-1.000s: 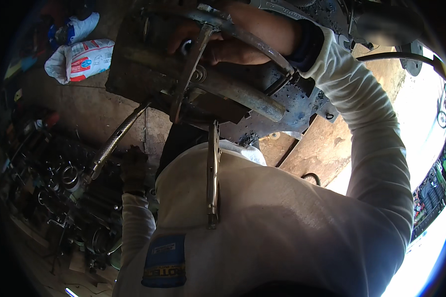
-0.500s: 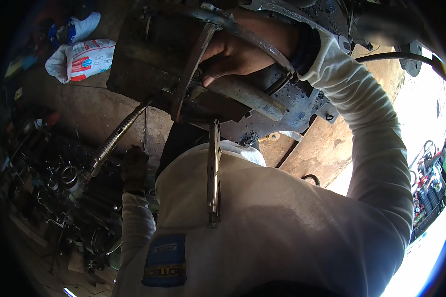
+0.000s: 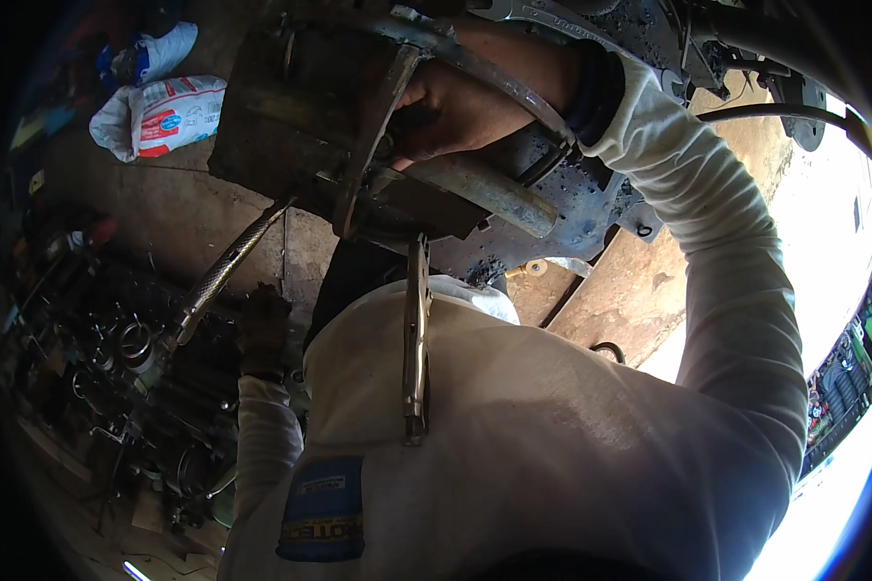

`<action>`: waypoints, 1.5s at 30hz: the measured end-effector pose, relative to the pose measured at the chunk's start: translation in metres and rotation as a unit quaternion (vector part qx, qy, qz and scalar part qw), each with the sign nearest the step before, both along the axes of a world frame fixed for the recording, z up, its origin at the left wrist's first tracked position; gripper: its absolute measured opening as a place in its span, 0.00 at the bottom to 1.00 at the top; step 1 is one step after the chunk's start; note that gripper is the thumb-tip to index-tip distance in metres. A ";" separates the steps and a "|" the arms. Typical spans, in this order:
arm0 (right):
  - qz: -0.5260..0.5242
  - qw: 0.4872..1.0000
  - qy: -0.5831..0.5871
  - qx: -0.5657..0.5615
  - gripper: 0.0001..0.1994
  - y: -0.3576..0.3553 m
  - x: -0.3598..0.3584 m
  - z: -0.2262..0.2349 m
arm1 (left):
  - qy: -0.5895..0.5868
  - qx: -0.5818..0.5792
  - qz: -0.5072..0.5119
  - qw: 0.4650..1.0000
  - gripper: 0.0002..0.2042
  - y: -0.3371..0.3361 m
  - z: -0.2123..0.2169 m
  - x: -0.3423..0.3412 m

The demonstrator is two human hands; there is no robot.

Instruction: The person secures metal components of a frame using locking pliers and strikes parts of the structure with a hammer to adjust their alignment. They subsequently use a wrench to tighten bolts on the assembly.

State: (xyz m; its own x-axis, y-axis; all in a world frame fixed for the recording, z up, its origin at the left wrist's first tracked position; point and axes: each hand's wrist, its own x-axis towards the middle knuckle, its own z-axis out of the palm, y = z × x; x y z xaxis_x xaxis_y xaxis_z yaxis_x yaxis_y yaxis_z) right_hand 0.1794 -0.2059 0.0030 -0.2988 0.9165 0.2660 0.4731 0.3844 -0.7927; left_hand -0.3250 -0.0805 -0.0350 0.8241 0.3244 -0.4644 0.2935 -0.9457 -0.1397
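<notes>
My right hand point(image 3: 470, 97) reaches into a dark metal assembly point(image 3: 262, 136) under a curved steel bar point(image 3: 494, 77). Its fingers are bent and pressed together at a small round fitting, partly behind a flat metal strut point(image 3: 378, 136); what they pinch is hidden. Just below the fingers lies a short metal pipe point(image 3: 499, 198). My left hand point(image 3: 264, 324) hangs low at the left in deep shadow, beside a heap of metal parts, and its fingers cannot be made out. A knurled metal handle point(image 3: 233, 257) slants out of the assembly. Locking pliers point(image 3: 417, 339) point down in front of my shirt.
A combination wrench point(image 3: 552, 19) lies at the top on a bluish metal plate point(image 3: 576, 174) strewn with dark crumbs. Dark machine parts point(image 3: 145, 387) crowd the left. A white and red sack point(image 3: 170, 116) lies on the floor at the upper left. A black cable point(image 3: 775, 108) curves at the right.
My right fingers have curled in a little more around the spot by the strut, and the thumb has shifted slightly. The left arm and the tools stay in place.
</notes>
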 end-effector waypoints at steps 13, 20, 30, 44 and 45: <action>0.004 1.000 0.031 -0.002 0.19 -0.007 0.007 0.011 | -0.001 0.018 -0.051 0.999 0.18 0.005 -0.005 -0.005; -0.021 0.997 0.069 -0.003 0.18 -0.004 0.003 0.002 | -0.015 -0.001 -0.007 1.000 0.13 0.002 -0.003 -0.001; -0.191 0.955 -0.194 0.117 0.18 -0.003 0.043 0.008 | -0.016 -0.006 -0.005 1.000 0.15 0.002 -0.001 0.002; -0.044 0.991 -0.009 -0.123 0.18 -0.007 0.018 0.009 | -0.038 -0.002 -0.032 0.999 0.14 0.004 -0.004 0.010; -0.042 0.992 -0.009 -0.121 0.18 -0.006 0.014 0.007 | -0.007 -0.057 0.092 0.994 0.13 -0.001 0.002 0.021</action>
State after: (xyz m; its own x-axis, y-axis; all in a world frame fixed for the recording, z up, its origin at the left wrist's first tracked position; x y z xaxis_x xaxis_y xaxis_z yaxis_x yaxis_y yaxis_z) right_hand 0.1937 -0.2115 0.0102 -0.2210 0.9748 0.0306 0.5098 0.1422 -0.8485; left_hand -0.3036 -0.0815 -0.0335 0.7624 0.4159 -0.4957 0.4639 -0.8854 -0.0294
